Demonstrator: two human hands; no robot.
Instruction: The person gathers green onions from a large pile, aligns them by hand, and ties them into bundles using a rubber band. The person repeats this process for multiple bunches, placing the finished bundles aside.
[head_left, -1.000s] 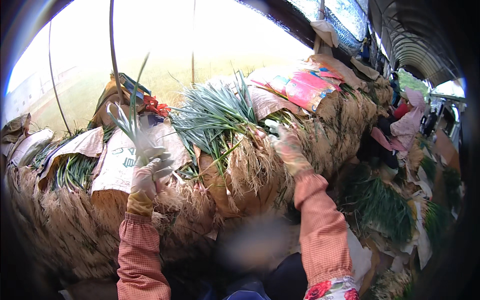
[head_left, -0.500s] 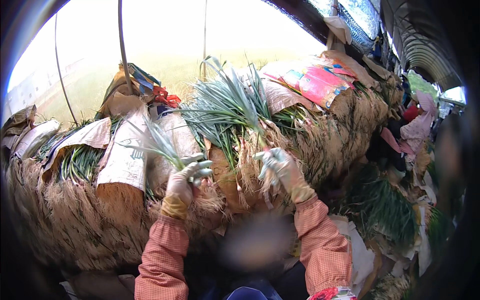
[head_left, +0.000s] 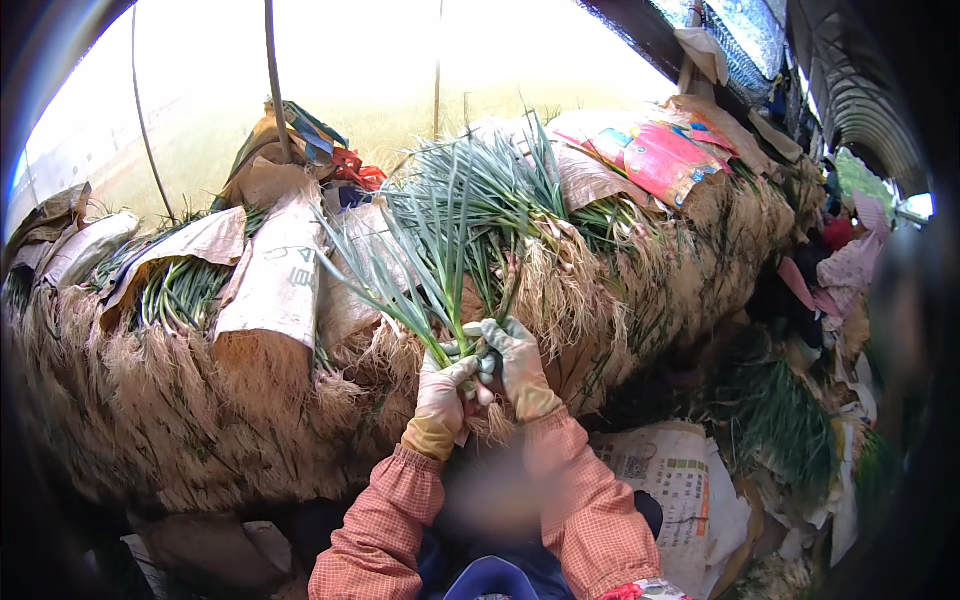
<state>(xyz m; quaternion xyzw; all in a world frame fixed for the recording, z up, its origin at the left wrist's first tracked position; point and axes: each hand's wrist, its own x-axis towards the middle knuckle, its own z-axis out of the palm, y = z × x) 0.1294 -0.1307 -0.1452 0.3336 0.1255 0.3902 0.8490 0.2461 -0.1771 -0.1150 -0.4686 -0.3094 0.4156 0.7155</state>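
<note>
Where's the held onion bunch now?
In the head view, the onion bunch is just left of centre, held where the left hand and right hand meet, before the root-fringed pile.

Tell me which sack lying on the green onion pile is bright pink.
The pink sack on the right part of the pile, up and right of the right hand; its vivid colour sets it apart from the white sack further left.

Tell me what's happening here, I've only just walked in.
A person's gloved left hand and right hand meet around the bases of a small bunch of onion-like plants, green leaves up, roots hanging below. Beyond runs a long heap of similar plants, roots outward, partly covered by a white sack, a pink sack and others. Another person is at the right.
</note>
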